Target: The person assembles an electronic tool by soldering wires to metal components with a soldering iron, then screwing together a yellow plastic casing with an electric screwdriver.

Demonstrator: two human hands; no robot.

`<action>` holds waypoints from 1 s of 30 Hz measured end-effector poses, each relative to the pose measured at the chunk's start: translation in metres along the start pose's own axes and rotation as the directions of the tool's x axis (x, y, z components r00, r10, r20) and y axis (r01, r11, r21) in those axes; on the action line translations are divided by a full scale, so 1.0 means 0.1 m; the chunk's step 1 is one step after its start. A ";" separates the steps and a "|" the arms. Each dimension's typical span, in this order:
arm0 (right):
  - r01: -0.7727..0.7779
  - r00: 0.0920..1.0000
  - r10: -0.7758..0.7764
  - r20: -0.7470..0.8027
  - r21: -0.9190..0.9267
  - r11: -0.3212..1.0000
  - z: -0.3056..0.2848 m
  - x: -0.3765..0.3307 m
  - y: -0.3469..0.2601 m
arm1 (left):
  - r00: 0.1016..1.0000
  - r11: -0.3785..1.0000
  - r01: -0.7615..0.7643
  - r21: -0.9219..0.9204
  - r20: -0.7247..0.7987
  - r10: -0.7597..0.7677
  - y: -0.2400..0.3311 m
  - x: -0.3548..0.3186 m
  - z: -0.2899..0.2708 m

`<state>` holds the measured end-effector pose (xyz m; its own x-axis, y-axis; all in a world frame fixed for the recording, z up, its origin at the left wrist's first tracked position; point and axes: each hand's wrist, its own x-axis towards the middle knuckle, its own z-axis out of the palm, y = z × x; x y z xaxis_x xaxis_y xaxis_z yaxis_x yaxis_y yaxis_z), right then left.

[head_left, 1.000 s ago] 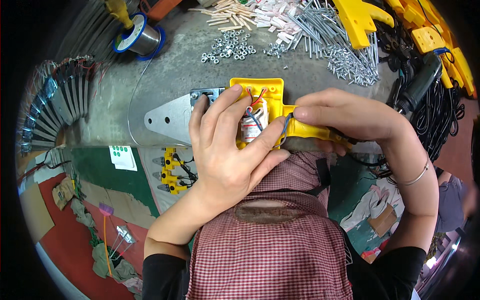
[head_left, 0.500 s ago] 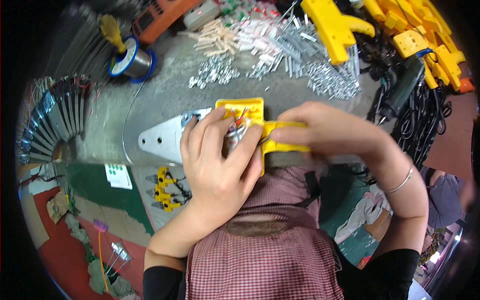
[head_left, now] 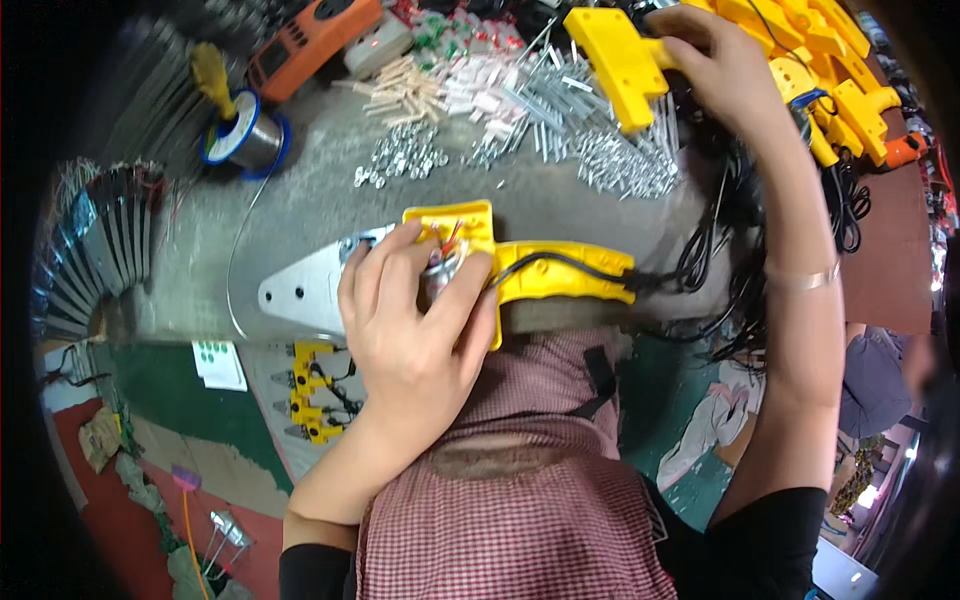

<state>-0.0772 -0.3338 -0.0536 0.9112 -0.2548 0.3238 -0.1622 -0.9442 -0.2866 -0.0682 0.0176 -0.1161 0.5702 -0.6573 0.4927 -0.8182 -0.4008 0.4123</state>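
Note:
Near the table's front edge lies a yellow plastic housing half (head_left: 568, 272) with a pistol-like handle. A black cable runs along the handle, and red and other wires show in its open body. A flat, tapered grey metal plate (head_left: 305, 293) sticks out from its left side. My left hand (head_left: 410, 320) is closed over the body, fingers pressed on the parts inside, which it partly hides. Farther off, my right hand (head_left: 722, 72) grips the handle of a second yellow housing half (head_left: 615, 72), which is beside the metal pins.
Nuts (head_left: 402, 155), metal pins (head_left: 630, 160), wooden sticks (head_left: 405, 92) and white pieces lie across the back. A solder wire spool (head_left: 247, 135) and an orange device (head_left: 310, 45) stand at the left. More yellow housings (head_left: 850, 100) and black cables (head_left: 700, 260) lie right.
My right hand has left the near housing's handle and reached up and away to the second yellow housing half. The handle and its black cable are now uncovered. My left hand stays in place.

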 end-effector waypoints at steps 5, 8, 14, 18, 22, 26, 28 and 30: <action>0.305 0.952 -0.268 0.148 -0.388 0.870 0.28 0.07 0.66 | 1.000 1.000 -0.005 -0.001 -0.015 0.005 -0.01 0.04 0.05; 0.290 0.956 -0.258 0.139 -0.328 0.899 0.25 0.08 0.31 | 1.000 1.000 0.009 0.003 -0.024 -0.009 -0.02 -0.01 0.03; -0.142 0.978 0.132 -0.163 -0.051 0.989 -0.16 -0.25 -0.26 | 1.000 1.000 0.000 -0.004 0.003 0.000 -0.03 -0.01 0.02; -0.171 0.981 0.171 0.086 0.798 0.577 -0.21 -0.91 -0.68 | 1.000 1.000 0.006 0.009 -0.015 -0.006 -0.04 -0.02 0.03; -0.083 0.956 0.290 -0.030 0.927 0.367 -0.03 -1.39 -1.26 | 1.000 1.000 0.010 -0.007 0.002 -0.010 -0.03 0.02 0.01; -0.056 0.929 0.352 -0.113 0.898 0.436 0.12 -1.42 -1.38 | 1.000 1.000 0.007 -0.020 0.001 -0.007 -0.03 0.02 0.03; -0.100 0.921 0.380 -0.091 0.885 0.455 0.13 -1.42 -1.41 | 1.000 1.000 0.013 -0.027 -0.007 -0.013 -0.04 0.01 0.03; -0.144 0.911 0.406 -0.072 0.868 0.475 0.14 -1.42 -1.42 | 1.000 1.000 0.009 -0.022 -0.020 -0.010 -0.05 0.01 0.03</action>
<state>-0.1783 -0.1607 -0.0717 0.7369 -0.6308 0.2430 0.1207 -0.2309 -0.9655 -0.0643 0.0172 -0.1198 0.5797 -0.6401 0.5042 -0.8110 -0.3931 0.4334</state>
